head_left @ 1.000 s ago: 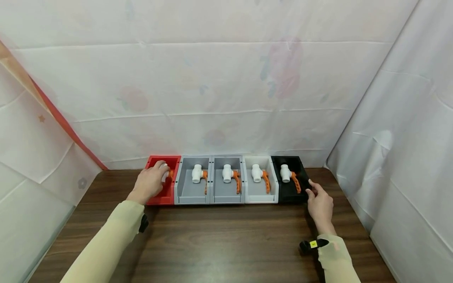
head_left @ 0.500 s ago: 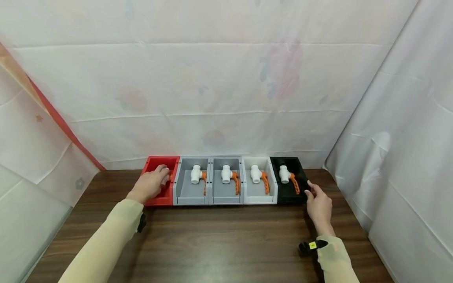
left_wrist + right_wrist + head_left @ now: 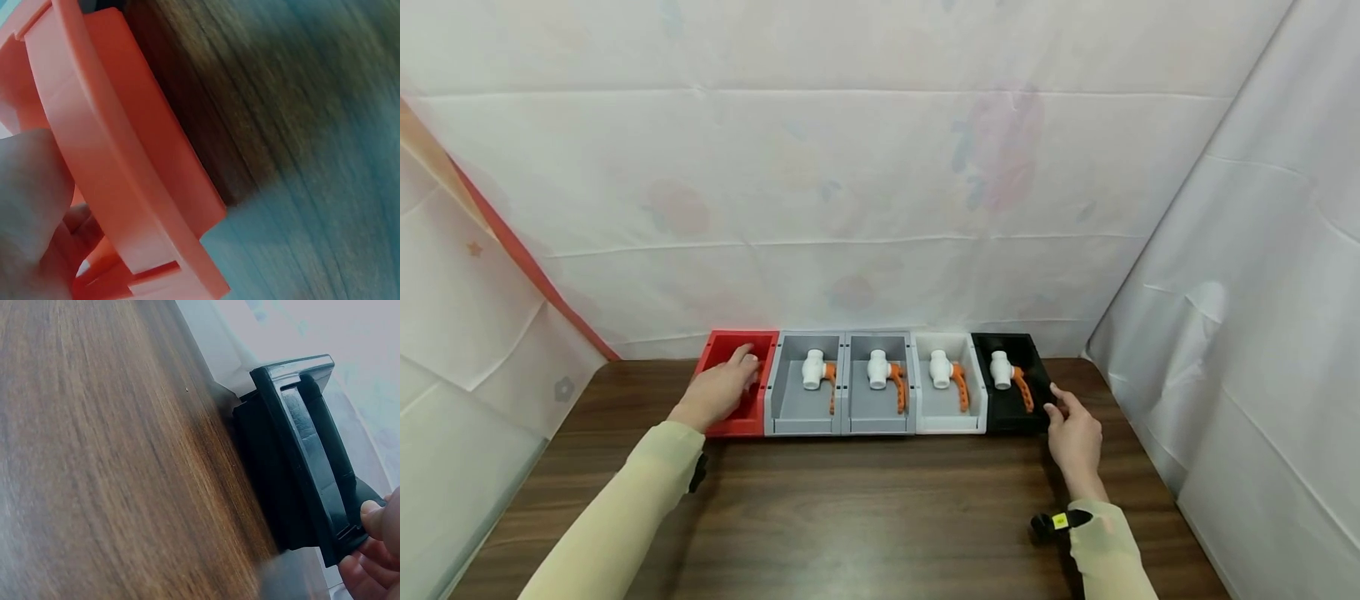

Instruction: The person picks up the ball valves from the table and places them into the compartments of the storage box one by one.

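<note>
My left hand (image 3: 717, 393) reaches down into the red bin (image 3: 736, 427) at the left end of a row. Its curled fingers appear to hold a ball valve, which they almost wholly hide; a small white patch shows beneath them in the left wrist view. At the other end, my right hand (image 3: 1077, 437) pinches the right rim of the black bin (image 3: 312, 456) between thumb (image 3: 373, 519) and fingers. In that bin lies a white ball valve (image 3: 1001, 371) with an orange handle.
Between the end bins stand two grey bins (image 3: 805, 424) and a white bin (image 3: 952, 423), each with a similar ball valve (image 3: 878, 371) inside. All stand side by side at the back of the wooden table (image 3: 865, 508), against a white cloth backdrop (image 3: 850, 167).
My left hand has shifted slightly inside the red bin, and the valve's white body and orange handle, visible earlier, are now mostly covered by it. My right hand keeps its grip on the black bin.
</note>
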Demonstrator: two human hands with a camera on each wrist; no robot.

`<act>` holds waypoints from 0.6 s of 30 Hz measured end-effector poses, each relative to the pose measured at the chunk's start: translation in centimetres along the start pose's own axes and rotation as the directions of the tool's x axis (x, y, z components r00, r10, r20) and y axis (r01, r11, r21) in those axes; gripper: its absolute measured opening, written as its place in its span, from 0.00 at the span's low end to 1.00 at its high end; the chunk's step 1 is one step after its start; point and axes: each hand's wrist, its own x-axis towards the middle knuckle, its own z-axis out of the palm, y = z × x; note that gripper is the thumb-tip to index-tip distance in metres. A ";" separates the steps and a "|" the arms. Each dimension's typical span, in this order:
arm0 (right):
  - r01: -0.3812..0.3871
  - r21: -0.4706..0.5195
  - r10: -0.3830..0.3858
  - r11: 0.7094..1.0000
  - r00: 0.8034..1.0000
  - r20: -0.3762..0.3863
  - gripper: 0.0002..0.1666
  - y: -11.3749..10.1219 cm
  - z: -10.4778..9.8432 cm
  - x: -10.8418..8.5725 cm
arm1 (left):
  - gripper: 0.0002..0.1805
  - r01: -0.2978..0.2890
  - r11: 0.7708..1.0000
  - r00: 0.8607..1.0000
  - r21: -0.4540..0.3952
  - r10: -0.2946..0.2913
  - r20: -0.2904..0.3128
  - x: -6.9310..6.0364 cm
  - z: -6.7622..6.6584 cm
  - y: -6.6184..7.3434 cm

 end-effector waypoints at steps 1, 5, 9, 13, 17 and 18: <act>0.002 0.001 -0.002 1.000 1.000 0.000 0.22 0.0 0.0 0.0 | 0.35 0.046 0.998 0.999 -0.054 -0.045 0.017 0.0 0.0 0.1; 0.003 0.002 -0.003 1.000 1.000 -0.002 0.22 0.0 -0.3 0.0 | 0.31 0.099 0.987 0.995 -0.127 -0.094 0.043 0.3 0.2 0.3; -0.006 -0.001 0.006 1.000 1.000 -0.002 0.22 0.0 -0.4 0.0 | 0.20 -0.037 0.999 0.999 0.033 0.037 -0.017 0.5 0.4 0.5; -0.014 -0.003 0.014 1.000 1.000 0.007 0.22 -0.1 -0.3 -0.1 | 0.24 -0.102 0.982 0.993 0.162 0.110 -0.043 0.3 0.5 0.6; -0.016 0.001 0.016 1.000 1.000 0.010 0.22 -0.1 -0.1 -0.2 | 0.34 -0.150 0.948 0.985 0.280 0.169 -0.046 0.0 0.6 0.7; -0.016 0.000 0.016 1.000 1.000 0.007 0.22 -0.1 -0.1 -0.2 | 0.37 -0.165 0.935 0.981 0.313 0.189 -0.049 0.0 0.5 0.8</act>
